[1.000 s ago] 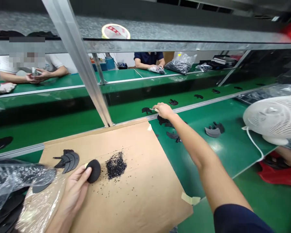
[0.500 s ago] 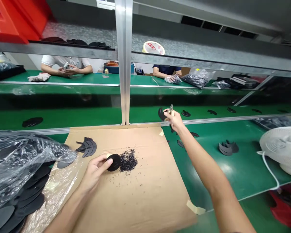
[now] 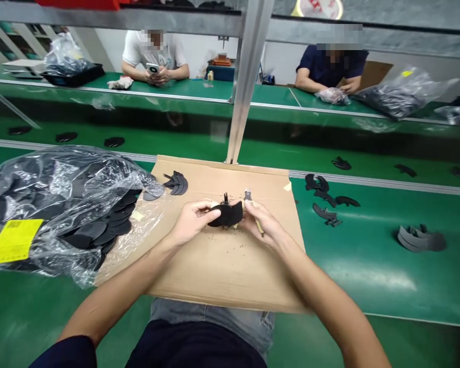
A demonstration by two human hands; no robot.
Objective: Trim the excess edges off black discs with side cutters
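Note:
Over a cardboard sheet [image 3: 222, 273], my left hand [image 3: 193, 222] pinches a flat black curved part [image 3: 225, 215] between thumb and fingers. A short dark prong sticks up behind that part. My right hand [image 3: 263, 224] is closed around small cutting pliers [image 3: 248, 194] with pale yellow handles, jaws pointing away from me. Its fingers are at the right end of the black part; whether this end is a separate piece I cannot tell. Black crumbs lie on the cardboard, mostly hidden behind the hands. A small stack of black curved pieces [image 3: 178, 183] lies at the cardboard's far left.
A clear plastic bag [image 3: 61, 174] full of black pieces lies at left. Loose black pieces [image 3: 325, 212] and a stack [image 3: 421, 238] rest on the green table at right. A metal post [image 3: 249, 76] rises beyond the cardboard. Two people sit across, one holding a phone [image 3: 152, 68].
My right hand has come back from the far green strip to beside my left hand, still with the pliers. The view has shifted, showing more of the bag and my lap.

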